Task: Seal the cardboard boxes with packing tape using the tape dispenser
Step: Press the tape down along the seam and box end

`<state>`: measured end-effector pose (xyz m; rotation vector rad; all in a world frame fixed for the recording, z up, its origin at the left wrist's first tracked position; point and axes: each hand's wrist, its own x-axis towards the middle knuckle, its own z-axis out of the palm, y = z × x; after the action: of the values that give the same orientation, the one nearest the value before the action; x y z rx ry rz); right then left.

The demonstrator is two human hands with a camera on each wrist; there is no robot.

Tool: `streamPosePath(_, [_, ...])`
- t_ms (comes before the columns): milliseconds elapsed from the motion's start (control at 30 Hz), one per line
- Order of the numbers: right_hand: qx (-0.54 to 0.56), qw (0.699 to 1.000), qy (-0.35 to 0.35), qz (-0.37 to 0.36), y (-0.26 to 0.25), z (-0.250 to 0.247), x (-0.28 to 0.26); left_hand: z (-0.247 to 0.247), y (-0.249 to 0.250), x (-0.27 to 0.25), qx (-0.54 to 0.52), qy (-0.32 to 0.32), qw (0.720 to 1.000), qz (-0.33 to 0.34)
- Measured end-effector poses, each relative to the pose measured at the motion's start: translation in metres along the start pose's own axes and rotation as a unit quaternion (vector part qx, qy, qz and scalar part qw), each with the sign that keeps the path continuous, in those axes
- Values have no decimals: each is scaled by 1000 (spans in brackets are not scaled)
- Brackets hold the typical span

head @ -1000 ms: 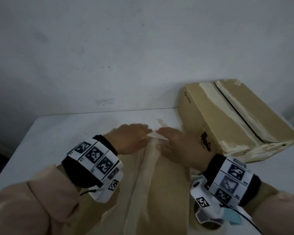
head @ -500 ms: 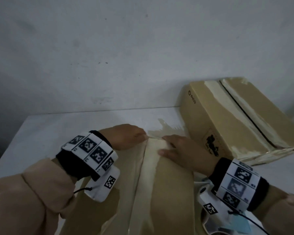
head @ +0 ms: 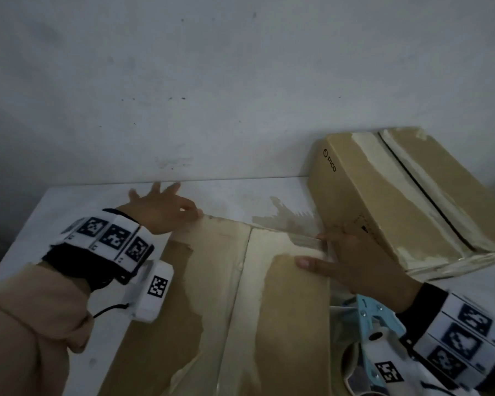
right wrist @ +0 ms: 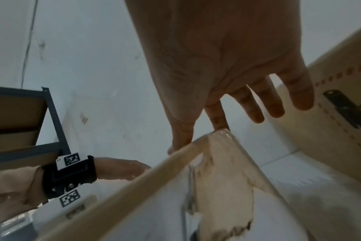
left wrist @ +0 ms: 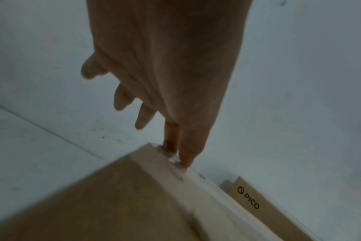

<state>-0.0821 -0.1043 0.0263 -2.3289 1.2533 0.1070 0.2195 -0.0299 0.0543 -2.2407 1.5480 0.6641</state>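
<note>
The near cardboard box [head: 286, 304] lies in front of me with its flaps closed and pale tape along the centre seam [head: 240, 295]. My left hand [head: 166, 204] is at the box's far left corner. Thumb and forefinger tips touch the far edge [left wrist: 171, 156], and the other fingers are spread straight. My right hand [head: 326, 250] is at the far right corner, with the thumb flat on top and the fingers straight past the edge [right wrist: 216, 135]. The light blue tape dispenser [head: 366, 324] lies beside the box under my right wrist, held by neither hand.
A second cardboard box [head: 397, 190], marked PICO, stands tilted at the back right, close to my right hand. The white table [head: 69, 201] meets a white wall behind. A dark metal shelf [right wrist: 52, 114] with cardboard on it shows at the left of the right wrist view.
Both hands were together at the centre seam on the far edge. They have slid apart along that edge, the left to the left corner and the right to the right corner.
</note>
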Motion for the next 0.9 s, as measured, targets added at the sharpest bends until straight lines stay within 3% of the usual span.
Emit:
streamPosePath(100, [8, 1000, -18, 17, -4, -3, -2, 0, -4, 0, -92, -7, 995, 36])
streamPosePath(433, [149, 984, -95, -13, -16, -12, 11, -1, 2, 4, -191, 19, 976, 103])
streamPosePath(600, [195, 971, -139, -24, -15, -11, 21, 1, -1, 11, -201, 32, 971, 123])
streamPosePath(700, [216, 968, -125, -16, -19, -5, 20, 0, 1, 11, -219, 28, 967, 127])
streamPosePath(900, [180, 974, -133, -37, -22, -8, 17, -3, 9, 6, -177, 29, 976, 122])
